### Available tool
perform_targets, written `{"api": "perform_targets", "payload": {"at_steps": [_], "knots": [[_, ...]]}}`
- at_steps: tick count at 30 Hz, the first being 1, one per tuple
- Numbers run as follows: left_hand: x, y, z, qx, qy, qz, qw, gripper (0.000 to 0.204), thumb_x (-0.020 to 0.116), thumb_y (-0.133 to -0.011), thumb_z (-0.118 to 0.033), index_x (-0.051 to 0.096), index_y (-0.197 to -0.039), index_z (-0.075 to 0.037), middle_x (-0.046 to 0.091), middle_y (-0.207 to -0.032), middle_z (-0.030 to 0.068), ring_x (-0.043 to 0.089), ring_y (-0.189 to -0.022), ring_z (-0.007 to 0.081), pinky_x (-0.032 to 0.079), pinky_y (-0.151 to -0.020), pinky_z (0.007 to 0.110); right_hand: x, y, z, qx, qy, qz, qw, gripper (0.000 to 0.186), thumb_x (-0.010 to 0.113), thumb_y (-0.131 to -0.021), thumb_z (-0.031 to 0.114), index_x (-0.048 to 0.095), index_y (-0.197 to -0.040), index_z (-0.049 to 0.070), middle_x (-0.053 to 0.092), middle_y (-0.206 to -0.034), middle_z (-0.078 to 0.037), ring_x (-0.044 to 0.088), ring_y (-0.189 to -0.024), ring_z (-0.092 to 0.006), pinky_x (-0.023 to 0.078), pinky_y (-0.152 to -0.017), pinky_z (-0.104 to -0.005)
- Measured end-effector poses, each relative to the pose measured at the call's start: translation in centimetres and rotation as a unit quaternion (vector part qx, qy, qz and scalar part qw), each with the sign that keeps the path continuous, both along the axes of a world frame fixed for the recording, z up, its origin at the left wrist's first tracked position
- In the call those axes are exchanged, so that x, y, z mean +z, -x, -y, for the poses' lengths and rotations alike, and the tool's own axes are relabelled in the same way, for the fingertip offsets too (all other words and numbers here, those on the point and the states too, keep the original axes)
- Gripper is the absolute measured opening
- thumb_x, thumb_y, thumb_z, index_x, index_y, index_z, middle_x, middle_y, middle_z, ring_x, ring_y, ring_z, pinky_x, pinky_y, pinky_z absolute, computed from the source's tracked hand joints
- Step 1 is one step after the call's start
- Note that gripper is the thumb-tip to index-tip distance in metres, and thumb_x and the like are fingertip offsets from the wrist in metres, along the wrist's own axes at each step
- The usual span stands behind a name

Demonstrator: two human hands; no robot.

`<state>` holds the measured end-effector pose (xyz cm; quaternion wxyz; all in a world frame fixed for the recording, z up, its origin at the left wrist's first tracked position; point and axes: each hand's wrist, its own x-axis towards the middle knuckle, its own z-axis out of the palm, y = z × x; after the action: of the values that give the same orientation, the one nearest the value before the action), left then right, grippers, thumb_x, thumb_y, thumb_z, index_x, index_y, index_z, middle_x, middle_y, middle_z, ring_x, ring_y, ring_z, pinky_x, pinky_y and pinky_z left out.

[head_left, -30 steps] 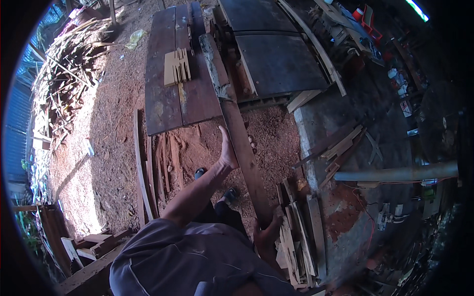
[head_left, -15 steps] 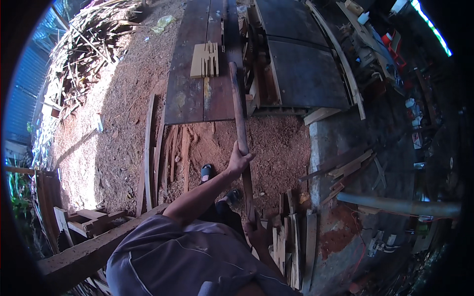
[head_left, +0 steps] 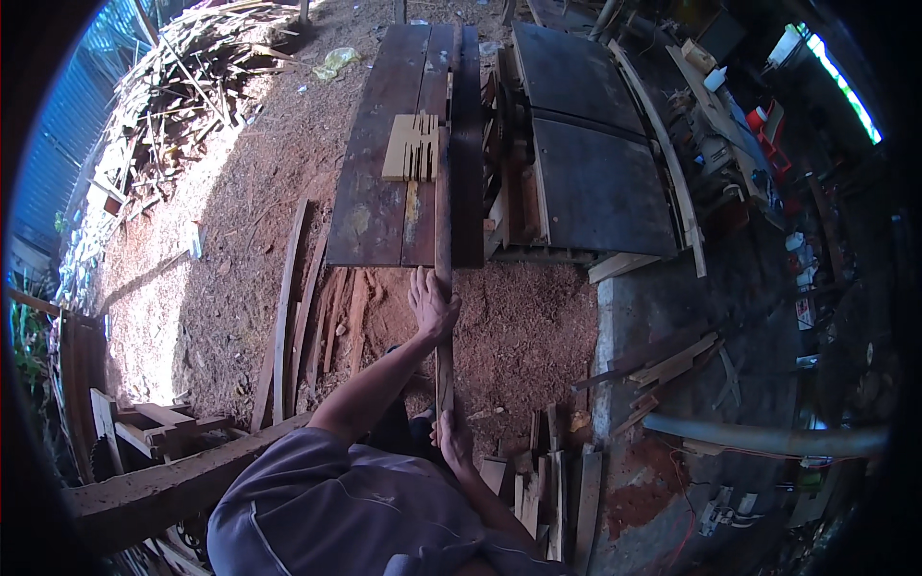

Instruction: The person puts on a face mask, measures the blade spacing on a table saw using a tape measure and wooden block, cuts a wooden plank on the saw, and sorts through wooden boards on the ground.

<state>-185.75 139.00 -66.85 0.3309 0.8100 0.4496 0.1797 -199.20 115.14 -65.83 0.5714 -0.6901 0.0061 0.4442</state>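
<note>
- Head view: the left hand [head_left: 431, 303] is wrapped around a long narrow wooden strip [head_left: 443, 240], fingers curled over its left edge, gripping it about midway along its length.
- The right hand [head_left: 453, 440] is closed on the near end of the same strip, low in the picture just above the person's grey shirt [head_left: 336, 509]; the fingers seem to be folded round the wood, though shadow makes the exact grip hard to read.
- The strip runs almost straight away from the person, its far part lying on the dark plank workbench [head_left: 384, 173] and ending near a stack of short pale wood pieces [head_left: 413, 147] that sits on the bench top.
- Just right of the bench stands a table saw with dark flat metal tops [head_left: 586, 163].
- The ground [head_left: 240, 221] below the hands is reddish sawdust; several loose slats [head_left: 303, 307] lie on it to the left of the left forearm.
- A bundle of short offcuts [head_left: 547, 490] stands upright just right of the right hand.
- A heap of thin scrap sticks [head_left: 182, 96] fills the upper left, well apart from the hands.
- A pale pipe [head_left: 768, 440] lies across the concrete floor at the right.
- A heavy timber beam [head_left: 154, 490] crosses the lower left corner.
</note>
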Motion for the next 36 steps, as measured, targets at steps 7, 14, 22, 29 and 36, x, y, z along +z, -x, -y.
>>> {"api": "perform_targets", "payload": {"at_steps": [7, 14, 22, 29, 36], "knots": [[0.9, -1.3, -2.4, -0.022, 0.029, -0.029, 0.999, 0.080, 0.062, -0.078, -0.028, 0.027, -0.143, 0.001, 0.020, -0.156, 0.0209, 0.006, -0.148, 0.0357, 0.005, -0.118, 0.052, 0.0, -1.3, -3.0, -0.008, -0.009, 0.019, 1.000, 0.058, 0.047, -0.100, 0.044, 0.034, -0.150, 0.018, 0.057, -0.073, -0.003, 0.057, -0.056, -0.0087, 0.049, -0.046, -0.0237], [0.6, -2.8, -4.5, -0.051, 0.059, -0.023, 0.997, 0.084, 0.060, -0.081, -0.030, 0.021, -0.146, 0.005, 0.025, -0.155, 0.0195, 0.008, -0.149, 0.0315, 0.003, -0.119, 0.053, -1.9, -2.4, -4.6, -0.014, 0.002, 0.016, 1.000, 0.049, 0.049, -0.098, 0.047, 0.052, -0.130, 0.010, 0.058, -0.070, -0.003, 0.058, -0.052, -0.0102, 0.049, -0.044, -0.0247], [0.4, -4.6, -7.2, -0.051, 0.067, 0.003, 0.996, 0.086, 0.064, -0.083, -0.036, 0.022, -0.146, 0.003, 0.030, -0.152, 0.0214, 0.015, -0.147, 0.0330, 0.005, -0.118, 0.053, -2.2, -4.6, -7.1, -0.022, 0.029, -0.022, 0.999, 0.048, 0.051, -0.097, 0.048, 0.056, -0.122, 0.007, 0.059, -0.070, -0.003, 0.058, -0.052, -0.0106, 0.046, -0.042, -0.0252], [0.8, -1.1, -3.5, -0.086, 0.063, -0.024, 0.994, 0.095, 0.071, -0.078, -0.042, 0.021, -0.144, 0.004, 0.028, -0.149, 0.0240, 0.018, -0.144, 0.0408, 0.014, -0.116, 0.055, 0.5, -6.5, -9.1, -0.034, -0.023, -0.014, 0.999, 0.055, 0.047, -0.098, 0.051, 0.045, -0.141, 0.016, 0.058, -0.069, -0.002, 0.057, -0.051, -0.0101, 0.045, -0.042, -0.0246], [0.0, 0.3, -1.1, -0.069, 0.037, -0.033, 0.996, 0.089, 0.061, -0.070, -0.017, 0.018, -0.145, 0.007, 0.020, -0.153, 0.0275, 0.007, -0.146, 0.0429, 0.006, -0.118, 0.055, 0.6, -8.2, -10.8, -0.013, -0.039, -0.037, 0.998, 0.067, 0.051, -0.095, 0.054, 0.029, -0.152, 0.027, 0.052, -0.067, 0.001, 0.050, -0.048, -0.0061, 0.044, -0.042, -0.0234]]}}
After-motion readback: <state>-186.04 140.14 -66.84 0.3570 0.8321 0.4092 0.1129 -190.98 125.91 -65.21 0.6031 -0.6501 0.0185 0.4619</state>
